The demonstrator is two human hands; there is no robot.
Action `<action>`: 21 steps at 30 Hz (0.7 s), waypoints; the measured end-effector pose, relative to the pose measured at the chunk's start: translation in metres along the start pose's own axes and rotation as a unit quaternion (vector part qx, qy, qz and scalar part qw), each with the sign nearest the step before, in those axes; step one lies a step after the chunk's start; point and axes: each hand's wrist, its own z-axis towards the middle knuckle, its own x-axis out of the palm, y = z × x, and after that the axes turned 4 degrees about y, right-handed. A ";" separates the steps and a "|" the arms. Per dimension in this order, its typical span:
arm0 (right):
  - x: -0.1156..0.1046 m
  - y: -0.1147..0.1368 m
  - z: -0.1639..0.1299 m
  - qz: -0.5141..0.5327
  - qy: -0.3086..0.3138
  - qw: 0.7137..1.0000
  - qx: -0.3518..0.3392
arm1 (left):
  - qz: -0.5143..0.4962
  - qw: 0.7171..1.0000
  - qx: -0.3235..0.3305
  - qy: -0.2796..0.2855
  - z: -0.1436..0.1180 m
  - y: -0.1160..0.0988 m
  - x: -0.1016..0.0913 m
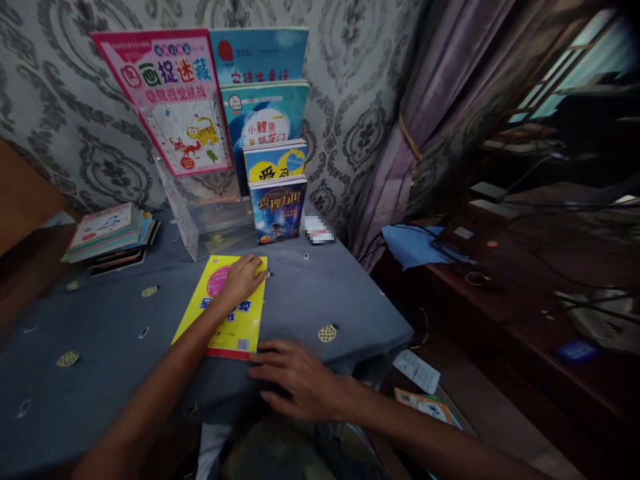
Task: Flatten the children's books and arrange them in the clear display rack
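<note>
A yellow workbook [253,313] with a pink circle and a red lower edge lies flat near the table's front. My left hand [244,279] rests on its upper right part, palm down, fingers loosely bent toward the right edge. At the book's lower right corner is my right hand [300,380], its fingers stretched and a little apart, the fingertips at or just beside the corner. Behind the book stands a clear acrylic rack [183,217]. A pink picture book [175,107] leans in its left side, and a dark blue book [279,210] is frontmost on its right.
More upright books, including a teal one [267,110], stand behind the blue book. A book stack [107,233] sits at the table's left. To the right are a purple curtain [400,140] and a dark red desk [505,293] with cables. Low down lies an orange-edged book [427,405].
</note>
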 end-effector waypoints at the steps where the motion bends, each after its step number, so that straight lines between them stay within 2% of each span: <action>1: -0.001 0.001 0.005 0.000 0.013 1.000 -0.011 | 0.007 1.000 -0.014 0.000 0.000 -0.002 -0.001; 4: -0.009 -0.003 0.015 0.025 0.029 0.998 -0.043 | 0.022 0.999 -0.043 -0.002 0.002 -0.010 -0.002; 6: -0.017 -0.013 0.018 0.057 0.016 0.997 -0.043 | 0.031 0.998 -0.052 -0.003 0.002 -0.015 -0.003; 10: -0.036 -0.039 0.021 0.082 -0.061 0.994 0.035 | 0.053 0.997 -0.062 -0.005 0.004 -0.025 -0.004; 14: -0.055 -0.062 0.026 0.091 -0.144 0.979 0.111 | 0.046 0.996 -0.081 0.002 0.005 -0.028 -0.010; 17: -0.064 -0.074 0.031 0.085 -0.168 0.973 0.135 | 0.035 0.995 -0.096 0.013 0.005 -0.027 -0.014; 21: -0.070 -0.088 0.038 0.052 -0.168 0.975 0.138 | 0.033 0.995 -0.089 0.001 0.005 -0.022 -0.013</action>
